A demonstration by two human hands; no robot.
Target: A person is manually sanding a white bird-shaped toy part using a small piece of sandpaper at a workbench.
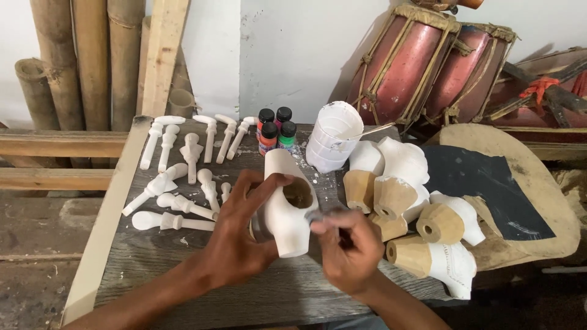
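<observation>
My left hand (238,235) grips a white-painted wooden carved body piece (286,208) with a bare round socket hole facing up, held just above the grey wooden table (153,269). My right hand (348,247) is closed around a small grey scrap, likely sandpaper (318,215), pressed against the piece's right side near the hole. To the left lie several white-painted wooden pegs and limb-shaped parts (177,183).
Several similar white and bare-wood body pieces (416,214) crowd the table's right side. Small paint bottles (275,131) and a white cup (333,137) with a stick stand at the back. Bamboo poles (79,61), red drums (428,61) and a dark sheet (483,183) surround the table.
</observation>
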